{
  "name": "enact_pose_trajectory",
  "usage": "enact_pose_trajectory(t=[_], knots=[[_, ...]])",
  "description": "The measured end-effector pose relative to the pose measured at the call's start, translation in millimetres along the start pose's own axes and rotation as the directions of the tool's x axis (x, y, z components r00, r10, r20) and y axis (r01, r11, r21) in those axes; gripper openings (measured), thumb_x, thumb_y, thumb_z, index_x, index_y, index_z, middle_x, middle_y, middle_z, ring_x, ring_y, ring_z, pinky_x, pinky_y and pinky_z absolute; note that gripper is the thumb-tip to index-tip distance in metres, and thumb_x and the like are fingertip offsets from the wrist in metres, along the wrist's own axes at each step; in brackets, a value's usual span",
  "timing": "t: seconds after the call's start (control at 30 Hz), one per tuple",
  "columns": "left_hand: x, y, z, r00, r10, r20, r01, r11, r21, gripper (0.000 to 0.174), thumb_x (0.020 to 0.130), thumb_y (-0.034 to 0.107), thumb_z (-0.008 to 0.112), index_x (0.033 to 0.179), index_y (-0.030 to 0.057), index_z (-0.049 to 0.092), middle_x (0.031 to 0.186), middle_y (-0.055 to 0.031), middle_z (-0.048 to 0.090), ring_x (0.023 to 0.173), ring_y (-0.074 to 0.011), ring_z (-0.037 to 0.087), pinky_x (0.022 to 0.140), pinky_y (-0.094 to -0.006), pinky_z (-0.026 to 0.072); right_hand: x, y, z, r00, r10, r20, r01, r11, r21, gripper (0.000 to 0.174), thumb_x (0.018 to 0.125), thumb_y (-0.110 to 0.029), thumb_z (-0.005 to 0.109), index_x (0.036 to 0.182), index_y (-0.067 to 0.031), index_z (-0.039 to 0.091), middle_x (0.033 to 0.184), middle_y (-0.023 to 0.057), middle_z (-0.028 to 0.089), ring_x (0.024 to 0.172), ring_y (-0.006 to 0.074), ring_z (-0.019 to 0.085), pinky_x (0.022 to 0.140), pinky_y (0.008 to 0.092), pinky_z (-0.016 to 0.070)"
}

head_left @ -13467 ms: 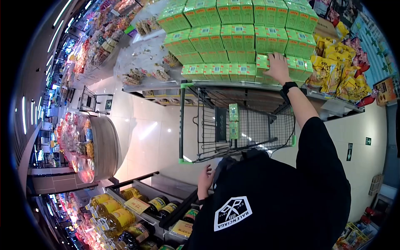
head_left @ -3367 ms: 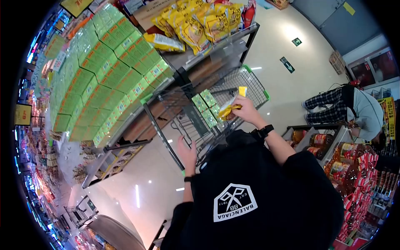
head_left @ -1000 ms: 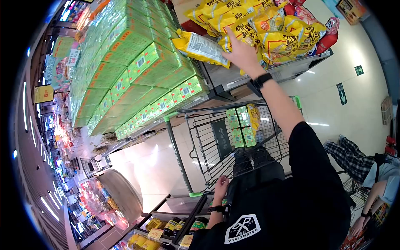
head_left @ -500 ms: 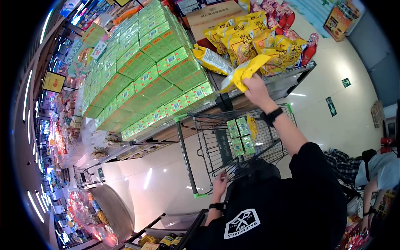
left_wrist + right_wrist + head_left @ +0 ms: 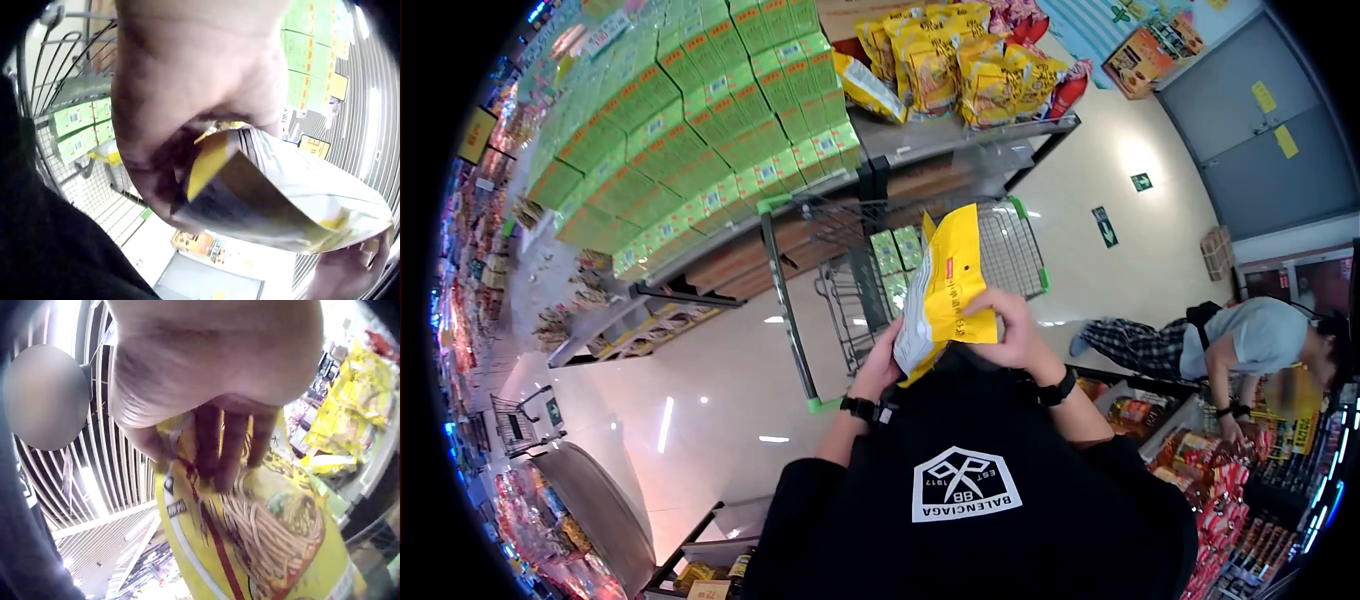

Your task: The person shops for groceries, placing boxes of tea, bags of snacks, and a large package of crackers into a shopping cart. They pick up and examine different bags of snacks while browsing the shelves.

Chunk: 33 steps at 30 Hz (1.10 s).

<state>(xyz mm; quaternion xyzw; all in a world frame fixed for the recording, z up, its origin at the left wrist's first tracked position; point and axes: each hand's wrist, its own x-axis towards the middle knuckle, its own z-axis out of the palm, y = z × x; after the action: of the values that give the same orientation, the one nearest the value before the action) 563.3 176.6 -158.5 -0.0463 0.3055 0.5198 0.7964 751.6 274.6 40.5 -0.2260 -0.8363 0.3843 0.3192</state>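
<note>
Both hands hold a yellow noodle packet [image 5: 956, 270] in front of the chest, over the near side of the shopping cart [image 5: 784, 310]. My left hand [image 5: 878, 366] grips the packet's left edge, with thumb and fingers curled around it in the left wrist view. On the other side my right hand [image 5: 1012, 335] grips the packet's right edge, and its fingers lie across the printed front [image 5: 269, 531]. Small green boxes [image 5: 892, 252] stand in the cart, partly hidden by the packet. Beside them in the left wrist view lies another yellow packet [image 5: 107, 154].
A tall stack of green boxes [image 5: 700, 110] and a pile of yellow noodle packets [image 5: 930, 70] fill the shelf beyond the cart. To the right another person [image 5: 1250, 340] bends over bottles and red packets. Behind me at lower left is a bottle display [image 5: 710, 565].
Green boxes and one yellow packet entered the cart. Just now my right hand brought another packet from the shelf back toward my chest, and my left hand rose from the cart's side to grip it.
</note>
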Motion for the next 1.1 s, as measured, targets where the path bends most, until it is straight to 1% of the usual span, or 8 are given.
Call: enact_pose_trajectory(t=[0.07,0.13,0.23,0.3,0.47,0.57,0.8,1.1], knots=[[5.9,-1.3,-10.5,0.994,0.023,0.111,-0.011,0.994,-0.111,0.052,0.104,0.037,0.047,0.148,0.0088,0.041,0.142,-0.0116,0.054,0.126,-0.0279,0.056,0.108,-0.0441,0.0436,-27.4,2.1,-2.3,0.908,0.412,-0.078,-0.299,0.765,0.570,0.052,0.082,-0.026,0.071,0.124,-0.0011,0.053,0.105,0.0149,0.070,0.093,0.0253,0.070,0.083,0.0333,0.0533],[1.3,6.3,-4.5,0.972,0.211,0.100,-0.221,0.971,0.097,0.055,0.103,0.029,0.053,0.150,0.0085,0.033,0.143,-0.0122,0.052,0.127,-0.0271,0.055,0.108,-0.0428,0.0443,-40.7,-5.3,-7.9,0.846,0.508,-0.160,-0.273,0.672,0.688,0.064,0.097,-0.045,0.049,0.140,0.0010,0.035,0.111,0.0167,0.068,0.094,0.0217,0.069,0.083,0.0282,0.0524],[1.5,14.3,3.7,0.936,0.313,0.159,-0.344,0.909,0.234,0.065,0.097,0.019,0.064,0.150,0.0069,0.028,0.139,-0.0110,0.052,0.124,-0.0227,0.055,0.105,-0.0374,0.0454,-47.9,-10.8,-7.9,0.669,0.722,-0.177,-0.284,0.468,0.837,0.050,0.099,-0.035,0.054,0.131,0.0022,0.047,0.101,0.0118,0.070,0.087,0.0156,0.068,0.076,0.0240,0.0517],[-2.9,18.3,14.0,0.921,0.322,0.219,-0.386,0.833,0.397,0.079,0.090,0.018,0.074,0.151,0.0066,0.025,0.136,-0.0121,0.052,0.124,-0.0209,0.053,0.103,-0.0337,0.0447,-79.3,23.8,-17.8,0.648,0.757,0.078,-0.683,0.533,0.499,0.032,0.097,-0.023,0.063,0.116,0.0025,0.061,0.090,0.0060,0.071,0.078,0.0106,0.065,0.068,0.0228,0.0502],[23.3,-4.5,-18.0,0.944,0.321,0.075,-0.309,0.781,0.543,0.077,0.088,0.023,0.076,0.148,0.0042,0.031,0.127,-0.0148,0.061,0.113,-0.0224,0.061,0.096,-0.0351,0.0498,-60.9,18.6,-10.3,0.632,0.753,-0.184,-0.709,0.658,0.253,0.023,0.095,-0.020,0.067,0.098,0.0032,0.069,0.075,0.0016,0.067,0.065,0.0085,0.059,0.061,0.0262,0.0480],[19.7,-10.3,-37.7,0.880,0.467,-0.084,-0.074,0.310,0.948,0.057,0.088,0.031,0.071,0.131,-0.0011,0.053,0.114,-0.0221,0.069,0.100,-0.0283,0.069,0.087,-0.0374,0.0538,-53.1,44.0,-5.5,0.838,0.501,-0.217,-0.546,0.774,-0.320,0.025,0.091,-0.025,0.068,0.086,-0.0004,0.071,0.070,0.0195,0.064,0.061,0.0324,0.062,0.059,0.0408,0.0476],[-33.7,-14.1,-75.2,0.923,0.375,-0.088,0.201,-0.274,0.940,0.052,0.089,0.036,0.067,0.128,0.0029,0.056,0.111,-0.0207,0.069,0.103,-0.0398,0.066,0.090,-0.0480,0.0521,-54.2,150.7,-2.2,0.793,0.600,-0.106,-0.537,0.606,-0.587,0.031,0.090,-0.032,0.065,0.082,-0.0025,0.070,0.072,0.0203,0.065,0.071,0.0404,0.064,0.064,0.0496,0.0498],[-90.0,-55.1,-73.7,0.829,0.550,-0.102,0.238,-0.181,0.954,0.044,0.087,0.029,0.068,0.122,0.0028,0.061,0.120,-0.0191,0.065,0.113,-0.0396,0.059,0.098,-0.0467,0.0465,-74.9,293.6,1.4,0.667,0.744,-0.041,-0.580,0.484,-0.655,0.037,0.089,-0.038,0.066,0.091,-0.0007,0.069,0.089,0.0218,0.069,0.088,0.0415,0.066,0.077,0.0509,0.0532]])
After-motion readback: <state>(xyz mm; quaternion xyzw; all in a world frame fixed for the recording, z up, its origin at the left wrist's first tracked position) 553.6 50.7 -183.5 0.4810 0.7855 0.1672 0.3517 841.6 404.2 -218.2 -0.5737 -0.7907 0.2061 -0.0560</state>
